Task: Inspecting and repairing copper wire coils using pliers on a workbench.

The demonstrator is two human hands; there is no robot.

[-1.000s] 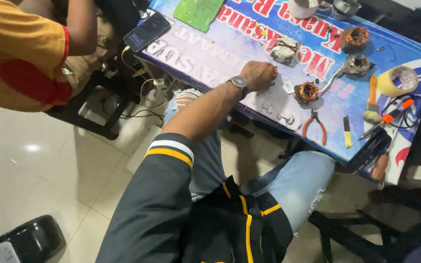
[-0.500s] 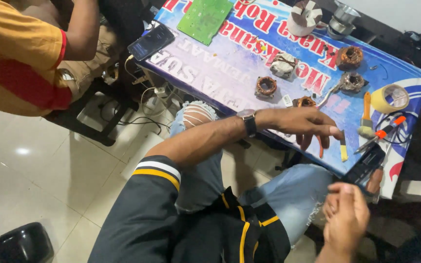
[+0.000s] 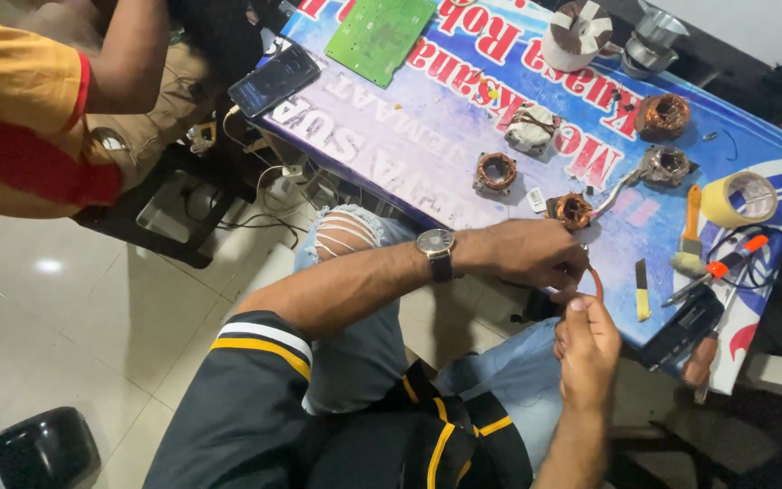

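Orange-handled pliers pinched between both hands' fingers.

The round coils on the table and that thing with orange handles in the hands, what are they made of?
The coils look like thin copper wire: shiny reddish-brown strands wound into rings, and one pale coil seems wrapped in cloth or tape. The orange-handled tool, probably pliers, sits between the left hand and right hand; its grips look like smooth plastic or rubber. Its metal end is hidden.
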